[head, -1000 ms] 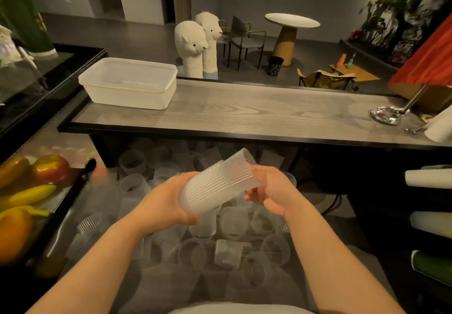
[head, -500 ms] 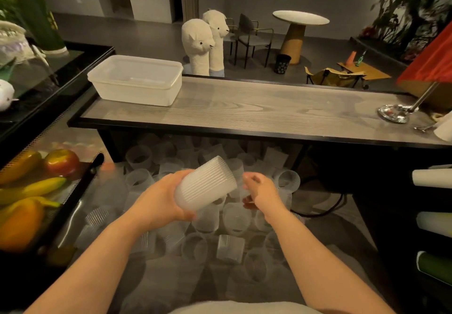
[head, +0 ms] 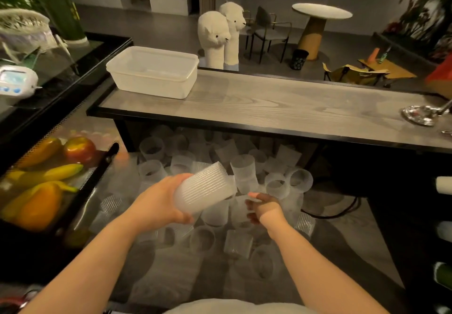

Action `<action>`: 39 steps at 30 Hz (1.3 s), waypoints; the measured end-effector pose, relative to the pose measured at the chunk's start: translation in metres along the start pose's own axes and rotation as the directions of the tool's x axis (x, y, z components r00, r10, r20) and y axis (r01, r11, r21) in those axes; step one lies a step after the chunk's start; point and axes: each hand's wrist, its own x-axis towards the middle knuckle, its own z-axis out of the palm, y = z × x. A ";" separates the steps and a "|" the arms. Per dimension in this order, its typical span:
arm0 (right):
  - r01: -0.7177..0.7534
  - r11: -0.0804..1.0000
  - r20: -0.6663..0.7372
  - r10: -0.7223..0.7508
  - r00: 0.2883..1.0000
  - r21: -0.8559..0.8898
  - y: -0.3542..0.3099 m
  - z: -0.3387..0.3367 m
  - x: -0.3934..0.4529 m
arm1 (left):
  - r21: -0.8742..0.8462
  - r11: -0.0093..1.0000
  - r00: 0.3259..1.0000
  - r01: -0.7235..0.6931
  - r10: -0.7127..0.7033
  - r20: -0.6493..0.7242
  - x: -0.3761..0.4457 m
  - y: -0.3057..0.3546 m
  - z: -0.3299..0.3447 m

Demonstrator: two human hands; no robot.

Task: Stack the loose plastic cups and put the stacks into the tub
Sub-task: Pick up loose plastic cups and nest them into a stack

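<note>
- Head view: the stack of ribbed cups (head: 204,190) lies tilted in the left hand (head: 156,202), fingers wrapped round its lower end; it hangs above the loose cups (head: 244,174) on the low surface
- right hand (head: 263,207) reaches down among them — fingers curled, whether on a cup I cannot tell
- tub (head: 152,71) sits open on the wooden counter (head: 281,104), well apart; fruit tray (head: 41,186) to the left

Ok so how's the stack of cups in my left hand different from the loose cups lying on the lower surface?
The stack of cups is held up off the surface, gripped by the left hand and tilted on its side; the loose cups rest on the surface, some upright, some tipped over. The stack looks whiter and more opaque, since its cups are nested; the loose cups look more see-through. Both are ribbed, translucent plastic.
</note>
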 end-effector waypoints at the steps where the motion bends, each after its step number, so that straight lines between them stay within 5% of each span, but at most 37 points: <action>1: 0.051 0.998 -0.007 -0.052 0.999 -0.047 -0.005 -0.003 -0.005 | 0.002 1.000 1.000 0.003 -0.003 0.001 0.001 -0.001 0.000; 7: 0.407 0.913 -0.020 -0.408 0.913 -0.012 -0.043 -0.016 -0.043 | 0.012 1.000 1.000 0.014 -0.014 -0.006 0.009 0.002 0.000; 14: 0.532 0.795 0.097 -0.578 0.810 0.293 -0.075 -0.009 -0.073 | 0.014 1.000 1.000 -0.025 0.024 0.009 0.023 0.014 0.005; 22: 0.663 0.748 0.075 -0.663 0.745 0.026 -0.082 -0.007 -0.077 | 0.002 0.997 0.997 -0.079 0.079 -0.027 0.034 0.028 -0.001; 33: 0.680 0.726 0.345 -0.616 0.709 -0.102 -0.081 -0.005 -0.084 | 0.061 0.997 0.994 -0.042 0.048 -0.093 0.048 0.041 0.003; 36: 0.668 0.729 0.238 -0.629 0.740 -0.148 -0.076 -0.014 -0.061 | 0.075 0.997 0.995 -0.003 0.010 -0.095 0.051 0.039 0.010; 39: 0.558 0.692 0.128 -0.570 0.812 -0.457 -0.066 -0.031 -0.027 | 0.072 0.997 0.996 0.032 -0.026 -0.089 0.053 0.036 0.015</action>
